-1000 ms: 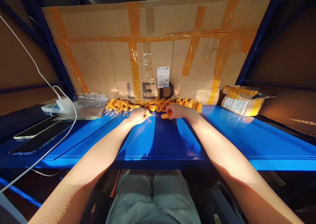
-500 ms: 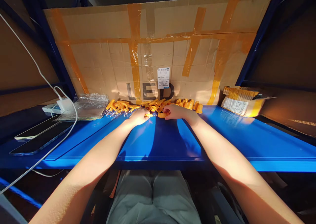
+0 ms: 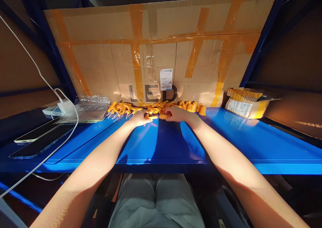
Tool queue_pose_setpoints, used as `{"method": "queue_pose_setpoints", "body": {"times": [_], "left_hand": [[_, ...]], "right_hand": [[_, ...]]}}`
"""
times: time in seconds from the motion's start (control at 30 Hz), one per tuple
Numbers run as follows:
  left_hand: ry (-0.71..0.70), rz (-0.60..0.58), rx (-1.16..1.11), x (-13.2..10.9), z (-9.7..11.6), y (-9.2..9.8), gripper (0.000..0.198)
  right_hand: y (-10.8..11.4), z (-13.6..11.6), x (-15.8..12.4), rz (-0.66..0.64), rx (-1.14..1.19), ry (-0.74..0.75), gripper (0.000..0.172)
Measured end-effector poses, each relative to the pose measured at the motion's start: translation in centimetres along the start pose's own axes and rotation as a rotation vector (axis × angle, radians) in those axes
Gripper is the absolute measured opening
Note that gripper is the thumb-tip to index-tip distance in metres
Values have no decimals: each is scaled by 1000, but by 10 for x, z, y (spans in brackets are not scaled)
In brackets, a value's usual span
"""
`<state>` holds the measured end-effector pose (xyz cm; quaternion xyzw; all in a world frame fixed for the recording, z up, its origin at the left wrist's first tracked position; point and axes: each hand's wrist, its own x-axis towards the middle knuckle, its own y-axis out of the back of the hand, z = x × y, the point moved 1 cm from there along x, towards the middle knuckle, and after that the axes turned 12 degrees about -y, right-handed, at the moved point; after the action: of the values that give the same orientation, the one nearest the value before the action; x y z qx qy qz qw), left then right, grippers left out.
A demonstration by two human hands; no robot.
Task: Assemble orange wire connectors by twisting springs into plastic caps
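Note:
My left hand (image 3: 140,118) is closed in a pinch on a slim orange plastic piece (image 3: 153,117) that points right. My right hand (image 3: 177,114) pinches a wider orange ribbed cap (image 3: 163,116), lying sideways with one end towards the left hand. The two pieces are almost end to end; whether they touch I cannot tell. Behind the hands lies a heap of hollow orange caps (image 3: 156,110), partly covered by my fingers. Left of them is a pile of slim orange spiral pieces (image 3: 120,108) with shiny metal-looking ends. Several orange caps (image 3: 193,106) stand upright on the right.
A blue shelf (image 3: 181,147) forms the work surface, backed by a taped cardboard sheet (image 3: 105,60). Two phones (image 3: 42,140), clear plastic bags (image 3: 90,107) and a white cable (image 3: 72,130) lie at left. A small open carton (image 3: 244,105) stands at right.
My left hand's slim piece now reaches further right, and the right hand with its cap has shifted slightly left, narrowing the gap. The piles look unchanged.

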<state>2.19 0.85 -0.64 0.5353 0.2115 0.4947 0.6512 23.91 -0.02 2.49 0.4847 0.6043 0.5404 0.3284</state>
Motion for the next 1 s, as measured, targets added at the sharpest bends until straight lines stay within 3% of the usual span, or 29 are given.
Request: {"method": "queue_pose_setpoints", "body": {"times": [0.07, 0.17, 0.27, 0.4, 0.53, 0.7, 1.0], "left_hand": [[37, -47, -103, -1, 1, -1, 52], [64, -29, -149, -2, 6, 0, 41], [102, -4, -117, -3, 12, 3, 29], [33, -57, -2, -5, 22, 7, 20], [-29, -88, 103, -7, 27, 11, 22], [1, -58, 184, -7, 24, 14, 26], [26, -73, 149, -4, 21, 12, 26]], "right_hand": [[-1, 2, 2, 23, 11, 13, 11], [-4, 8, 6, 39, 28, 31, 14], [-5, 14, 9, 34, 77, 50, 16], [-5, 19, 8, -5, 189, 57, 21], [-7, 20, 9, -28, 284, 34, 24], [-18, 18, 15, -127, 521, -66, 23], [-20, 35, 13, -300, 914, -83, 32]]}}
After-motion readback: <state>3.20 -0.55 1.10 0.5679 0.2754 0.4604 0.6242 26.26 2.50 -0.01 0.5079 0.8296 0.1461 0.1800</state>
